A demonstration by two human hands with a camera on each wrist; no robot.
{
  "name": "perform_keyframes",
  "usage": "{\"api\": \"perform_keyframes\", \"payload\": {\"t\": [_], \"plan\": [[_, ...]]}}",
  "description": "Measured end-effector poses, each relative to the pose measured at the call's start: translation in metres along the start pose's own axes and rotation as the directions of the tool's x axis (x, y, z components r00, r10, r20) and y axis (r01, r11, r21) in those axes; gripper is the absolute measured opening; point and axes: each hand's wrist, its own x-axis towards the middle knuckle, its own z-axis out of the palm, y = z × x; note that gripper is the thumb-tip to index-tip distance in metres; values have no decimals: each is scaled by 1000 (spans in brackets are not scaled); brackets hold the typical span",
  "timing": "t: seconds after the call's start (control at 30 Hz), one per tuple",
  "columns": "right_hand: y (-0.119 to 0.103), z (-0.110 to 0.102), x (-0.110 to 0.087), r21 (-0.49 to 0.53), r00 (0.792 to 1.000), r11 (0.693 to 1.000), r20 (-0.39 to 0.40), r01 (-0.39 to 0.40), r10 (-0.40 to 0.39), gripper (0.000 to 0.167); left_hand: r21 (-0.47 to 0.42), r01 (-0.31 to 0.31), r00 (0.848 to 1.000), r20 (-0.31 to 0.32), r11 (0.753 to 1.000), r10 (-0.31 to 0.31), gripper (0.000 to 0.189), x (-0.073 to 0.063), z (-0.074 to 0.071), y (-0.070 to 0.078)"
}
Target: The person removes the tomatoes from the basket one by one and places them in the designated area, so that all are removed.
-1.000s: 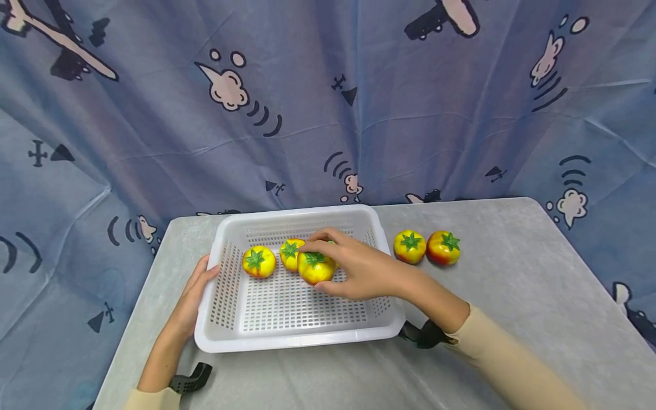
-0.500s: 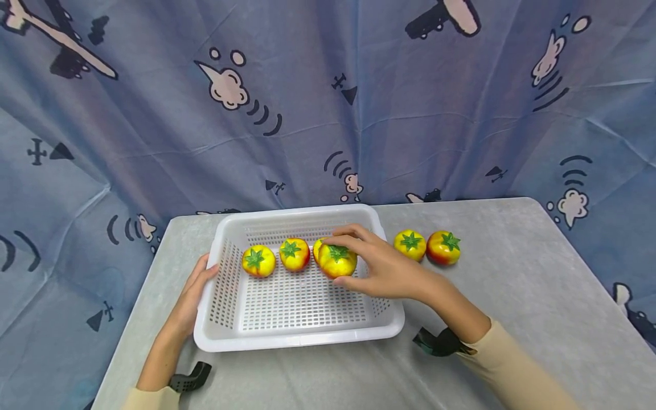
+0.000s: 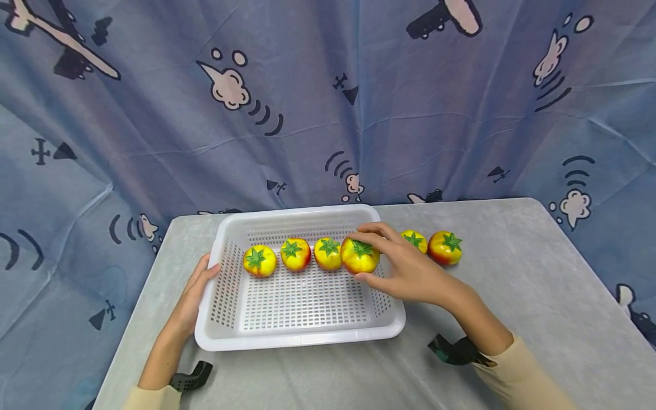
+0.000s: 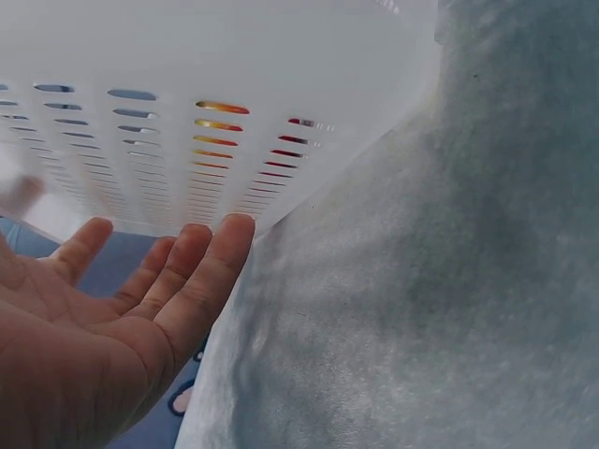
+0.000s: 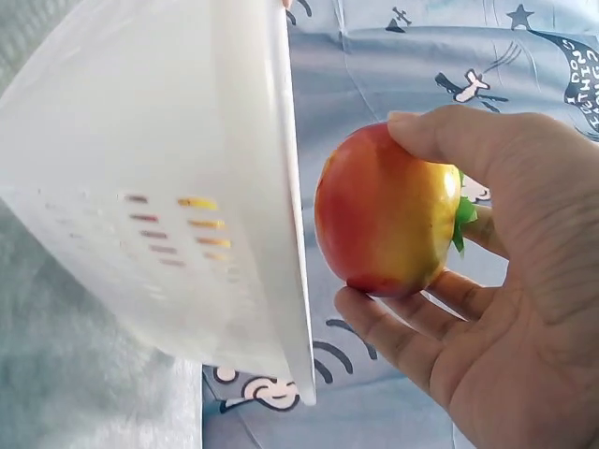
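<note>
In the head view my right hand [image 3: 410, 270] holds a yellow-red persimmon [image 3: 360, 256] with green leaves, above the right part of a white perforated plastic basket [image 3: 302, 340]. The right wrist view shows thumb and fingers round this persimmon [image 5: 384, 210], apart from the basket's rim [image 5: 290, 187]. Three similar persimmons lie in a row inside the basket, the left one [image 3: 259, 261], the middle one [image 3: 295, 254] and the right one [image 3: 327, 253]. At the basket's left side, my left hand [image 3: 192, 296] rests against the wall; the left wrist view shows fairly straight fingers [image 4: 201, 290] there.
Two more persimmons lie on the grey table [image 3: 512, 273] right of the basket; the nearer to my hand [image 3: 416, 240] is partly hidden behind it, the other [image 3: 445, 248] shows fully. A blue patterned curtain [image 3: 307, 102] hangs behind the table.
My right hand has moved right with the held persimmon, from over the basket's middle to near its right wall. The row of persimmons has come into full view. The left hand stays put.
</note>
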Motion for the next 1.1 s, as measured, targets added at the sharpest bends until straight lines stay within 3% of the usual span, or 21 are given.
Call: {"api": "perform_keyframes", "payload": {"t": [0.63, 0.87, 1.1], "plan": [[23, -17, -28, 8, 990, 999, -139, -40, 40, 67, 2, 15, 1000, -1, 1000, -15, 55, -1, 0, 2], [31, -21, -37, -14, 975, 997, -212, -76, 71, 67, 3, 16, 1000, 2, 1000, -16, 56, 0, 0, 2], [44, -27, -43, -2, 960, 999, -276, -51, 48, 69, 6, 13, 1000, 1, 1000, -13, 55, -1, 0, 1]]}}
